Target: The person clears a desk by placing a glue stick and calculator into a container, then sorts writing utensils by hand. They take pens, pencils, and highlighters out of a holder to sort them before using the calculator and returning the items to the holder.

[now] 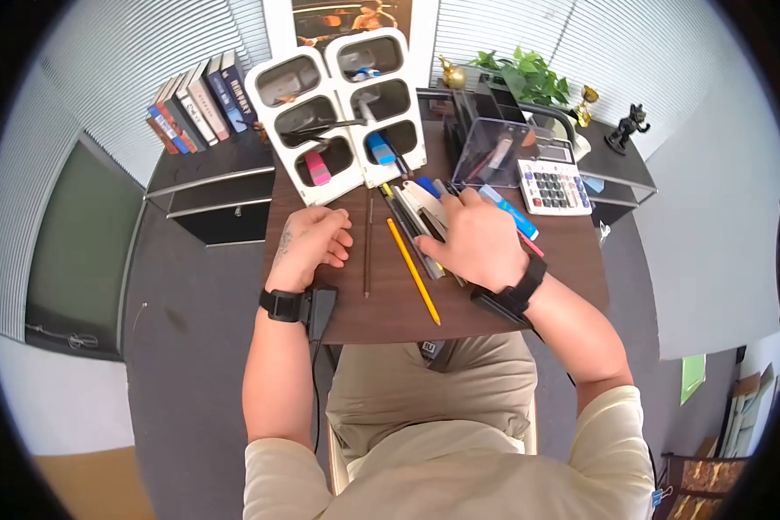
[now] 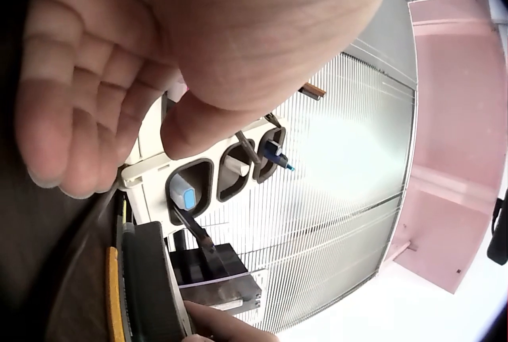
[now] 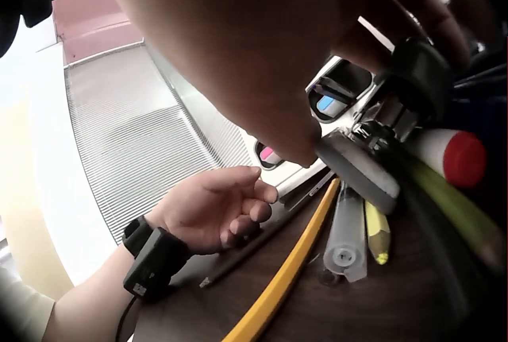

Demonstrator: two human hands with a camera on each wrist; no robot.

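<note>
My left hand (image 1: 308,243) rests at the left of the brown desk, palm turned inward, its fingers loosely bent around nothing. A thin dark pencil (image 1: 369,260) lies just right of it. Farther right, my right hand (image 1: 481,243) reaches over a heap of pens and pencils, thumb and fingers spread and partly hiding them. Under it, the right wrist view has a clear-barrelled pen (image 3: 346,239), a grey-and-white block (image 3: 361,173) and a red-ended white marker (image 3: 464,158). A yellow pencil (image 1: 413,273) lies between the hands.
A white organizer (image 1: 347,183) with several compartments stands behind, holding a pink highlighter (image 1: 317,169) and blue highlighter (image 1: 380,149). At the right are a light-blue pack (image 1: 511,212), a white calculator (image 1: 553,186) and a clear-fronted box (image 1: 485,156). Books (image 1: 204,104) stand back left.
</note>
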